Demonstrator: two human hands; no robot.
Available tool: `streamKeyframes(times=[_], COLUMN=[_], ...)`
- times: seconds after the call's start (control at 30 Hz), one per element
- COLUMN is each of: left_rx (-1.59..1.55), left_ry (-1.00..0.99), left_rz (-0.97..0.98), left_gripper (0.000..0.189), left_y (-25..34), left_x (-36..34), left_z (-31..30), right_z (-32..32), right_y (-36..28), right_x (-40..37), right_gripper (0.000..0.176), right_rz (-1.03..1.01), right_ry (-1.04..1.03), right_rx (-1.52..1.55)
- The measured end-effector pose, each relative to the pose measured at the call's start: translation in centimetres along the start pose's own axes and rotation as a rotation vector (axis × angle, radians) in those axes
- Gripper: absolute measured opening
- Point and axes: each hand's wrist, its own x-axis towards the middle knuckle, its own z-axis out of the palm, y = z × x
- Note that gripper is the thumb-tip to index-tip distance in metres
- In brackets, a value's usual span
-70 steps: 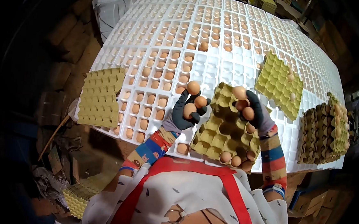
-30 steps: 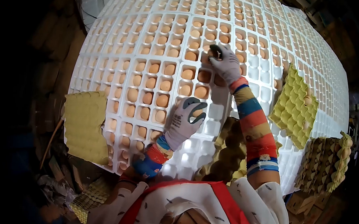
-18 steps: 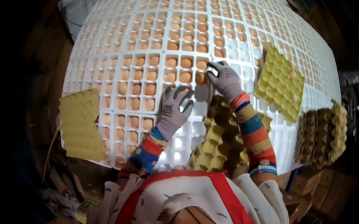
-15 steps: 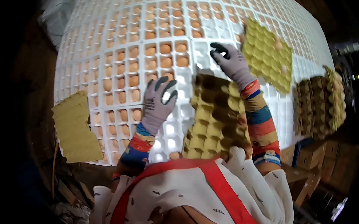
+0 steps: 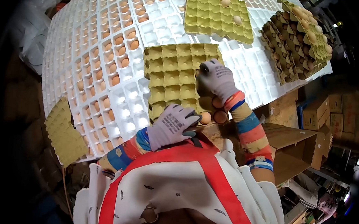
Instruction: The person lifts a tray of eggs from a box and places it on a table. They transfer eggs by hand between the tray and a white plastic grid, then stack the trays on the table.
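A yellow pulp egg tray (image 5: 173,76) lies in front of me on the white trays, most of its visible cups bare. Brown eggs sit at its near right corner, including one egg (image 5: 220,116) below my right wrist. My left hand (image 5: 171,128), in a grey glove with dark fingertips, is at the tray's near edge, its fingers closing against a brown egg (image 5: 205,118). Above the tray's right side, my right hand (image 5: 218,78), gloved alike, has its fingers curled downward; what they hold, if anything, is hidden.
White moulded trays (image 5: 125,96) cover the table, many cups holding eggs. Another yellow tray (image 5: 218,16) with a few eggs lies farther back. Stacked pulp trays with eggs (image 5: 296,45) stand right. A torn tray piece (image 5: 65,131) lies left; an open cardboard box (image 5: 292,147) is lower right.
My view has turned right. My right hand has come back from the white tray to the yellow tray's right side. My left hand has moved from the white tray to the yellow tray's near corner.
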Motion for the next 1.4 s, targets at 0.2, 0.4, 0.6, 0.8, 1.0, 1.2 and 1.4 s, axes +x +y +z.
streamKeyframes(times=[0.2,0.4,0.6,0.8,1.0,1.2,1.4], left_rx=[0.063,-1.885,-0.432,-0.026,-1.695,-2.42,-2.516], left_ry=[0.139,0.732,0.176,0.087,0.43,0.315,0.449], left_rz=[-0.251,-0.531,-0.67,-0.463,-0.647,-0.346,-0.342], left_gripper=[0.055,0.043,0.027,0.046,0.036,0.056,0.058], left_y=[1.9,1.9,4.4,4.7,2.3,-2.2,-2.1], left_x=[-0.2,-2.0,2.0,3.7,-0.9,-3.5,-8.1], left_z=[3.5,1.7,1.8,5.2,4.0,6.3,5.9], right_z=[-0.7,0.0,-3.9,-2.7,-5.3,-3.5,-4.4], right_y=[0.9,4.2,8.8,5.1,8.0,1.6,5.4], right_x=[-1.3,0.4,-4.5,-8.0,-11.0,-13.9,-11.1], right_gripper=[0.043,0.028,0.025,0.038,0.048,0.056,0.033], right_rz=[-0.2,-0.193,-0.039,-0.304,-0.098,-0.258,0.115], right_ry=[-0.005,0.055,-0.278,-0.253,-0.347,-0.226,-0.381], right_rx=[-0.021,0.812,1.069,0.122,1.213,-0.457,0.833])
